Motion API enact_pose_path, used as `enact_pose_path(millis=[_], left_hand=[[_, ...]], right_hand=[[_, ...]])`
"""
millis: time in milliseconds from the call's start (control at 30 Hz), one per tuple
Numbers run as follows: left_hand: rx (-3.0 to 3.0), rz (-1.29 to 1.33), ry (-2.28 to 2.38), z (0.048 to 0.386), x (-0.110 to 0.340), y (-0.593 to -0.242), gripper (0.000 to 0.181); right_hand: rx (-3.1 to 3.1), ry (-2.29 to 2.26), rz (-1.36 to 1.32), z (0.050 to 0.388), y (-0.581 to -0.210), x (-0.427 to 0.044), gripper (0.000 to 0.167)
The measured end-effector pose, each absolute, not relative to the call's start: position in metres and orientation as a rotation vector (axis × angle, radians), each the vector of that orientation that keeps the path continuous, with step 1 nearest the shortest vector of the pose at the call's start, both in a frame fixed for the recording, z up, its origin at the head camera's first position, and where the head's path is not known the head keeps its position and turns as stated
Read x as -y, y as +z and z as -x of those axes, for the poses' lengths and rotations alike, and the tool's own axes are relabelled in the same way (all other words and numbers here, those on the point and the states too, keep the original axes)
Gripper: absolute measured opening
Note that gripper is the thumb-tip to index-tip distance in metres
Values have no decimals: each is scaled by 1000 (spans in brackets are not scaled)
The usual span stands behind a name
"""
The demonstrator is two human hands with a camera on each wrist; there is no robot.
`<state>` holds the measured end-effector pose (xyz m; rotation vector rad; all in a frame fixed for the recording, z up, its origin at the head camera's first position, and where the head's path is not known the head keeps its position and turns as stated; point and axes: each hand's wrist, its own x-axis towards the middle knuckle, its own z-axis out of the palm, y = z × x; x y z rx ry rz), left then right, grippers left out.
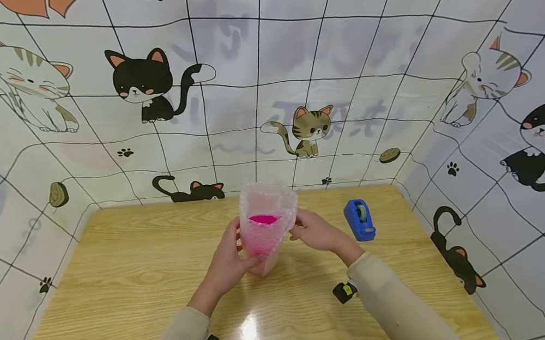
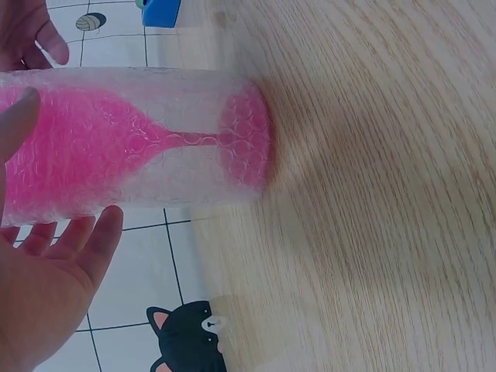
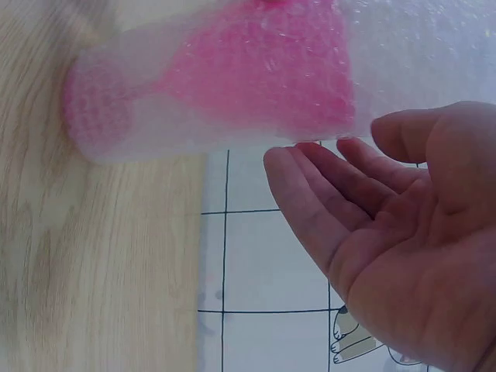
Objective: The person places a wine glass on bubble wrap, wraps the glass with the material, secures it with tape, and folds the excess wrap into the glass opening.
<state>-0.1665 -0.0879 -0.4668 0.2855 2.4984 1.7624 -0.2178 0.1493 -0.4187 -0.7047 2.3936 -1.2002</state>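
A pink goblet (image 1: 262,219) stands upright on the table, its bowl, thin stem and round foot showing through a sleeve of bubble wrap (image 1: 267,195). The wrap rises above the goblet's rim in an open tube. From the left, my left hand (image 1: 229,261) holds the wrapped bowl, thumb on the near side and fingers round the other, as the left wrist view shows. My right hand (image 3: 403,240) is on the opposite side, its fingers extended at the edge of the wrap. Whether those fingertips touch the wrap I cannot tell.
A blue tape dispenser (image 1: 360,220) with a roll in it stands at the right rear of the wooden table (image 1: 139,270). A cat-patterned cloth (image 1: 235,86) hangs behind and along both sides. Small black devices (image 1: 345,292) sit by the sleeves.
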Motion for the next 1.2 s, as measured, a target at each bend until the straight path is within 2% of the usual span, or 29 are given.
enact_pose_path(millis=[267, 467, 700, 1200], left_hand=[[-2539, -307, 1724, 167, 89, -470, 95], [-2598, -365, 1689, 166, 89, -474, 95], [-2639, -358, 1639, 166, 87, -473, 97], [-2634, -354, 1650, 167, 86, -472, 104]], right_hand=[[-1996, -1481, 455, 222, -420, -150, 59], [-1790, -1607, 422, 226, -433, -154, 58], [-1823, -1599, 387, 227, -437, -151, 68], [-2203, -1451, 155, 219, -430, -114, 42]])
